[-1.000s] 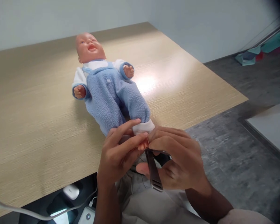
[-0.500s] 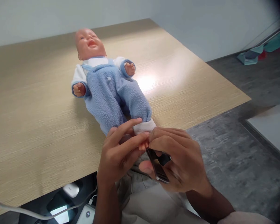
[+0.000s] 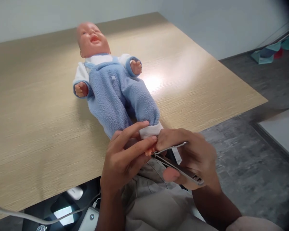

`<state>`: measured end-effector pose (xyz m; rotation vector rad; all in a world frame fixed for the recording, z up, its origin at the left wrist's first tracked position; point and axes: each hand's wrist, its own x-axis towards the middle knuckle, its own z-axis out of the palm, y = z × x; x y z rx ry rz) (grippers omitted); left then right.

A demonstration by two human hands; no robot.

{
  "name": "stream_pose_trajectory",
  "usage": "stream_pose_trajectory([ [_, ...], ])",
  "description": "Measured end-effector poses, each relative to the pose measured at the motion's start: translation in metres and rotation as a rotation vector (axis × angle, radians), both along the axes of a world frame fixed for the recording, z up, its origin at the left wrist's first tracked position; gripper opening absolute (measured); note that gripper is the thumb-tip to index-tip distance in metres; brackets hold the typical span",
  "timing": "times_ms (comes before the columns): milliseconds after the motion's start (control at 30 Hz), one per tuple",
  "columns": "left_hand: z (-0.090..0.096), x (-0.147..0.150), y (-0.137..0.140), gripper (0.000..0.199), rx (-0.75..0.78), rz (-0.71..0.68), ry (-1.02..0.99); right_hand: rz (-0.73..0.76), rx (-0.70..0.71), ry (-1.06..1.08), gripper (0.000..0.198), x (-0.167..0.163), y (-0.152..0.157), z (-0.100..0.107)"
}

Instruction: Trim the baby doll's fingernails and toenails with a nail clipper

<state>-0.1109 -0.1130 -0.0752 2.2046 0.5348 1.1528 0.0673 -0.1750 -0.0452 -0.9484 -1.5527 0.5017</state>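
Note:
On its back on the table lies a baby doll [image 3: 110, 83] in blue fleece overalls, its feet towards me at the table's near edge. My left hand [image 3: 125, 157] is closed around the doll's foot [image 3: 149, 151], whose toes show beyond my fingertips. In my right hand [image 3: 192, 157] is a metal nail clipper [image 3: 180, 168], its lever raised away from the body. The clipper's jaws are at the toes; whether they touch them I cannot tell. A white cuff [image 3: 151, 129] circles the doll's ankle. My left hand hides the other foot.
The wooden table [image 3: 50, 128] reaches back to a wall. Below its near edge are a white power bank [image 3: 89, 219], a white mouse-like object [image 3: 75, 192] and a grey cable [image 3: 38, 219]. Teal fabric-like items [image 3: 266, 54] lie on the floor at far right.
My right hand has turned the nail clipper so its far end points right, and its lever now stands apart from the body. My left hand keeps its hold on the foot.

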Motion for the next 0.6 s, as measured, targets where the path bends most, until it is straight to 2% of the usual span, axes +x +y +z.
stream_pose_trajectory([
  [367,0.0007,0.0015,-0.0007,0.026,0.017,0.017,-0.001,0.038,-0.007,0.013,0.027,-0.0020,0.0004,0.0011],
  [600,0.0006,0.0002,-0.0002,0.025,0.011,0.004,-0.005,-0.029,0.041,0.007,0.036,-0.0059,0.0025,-0.0012],
])
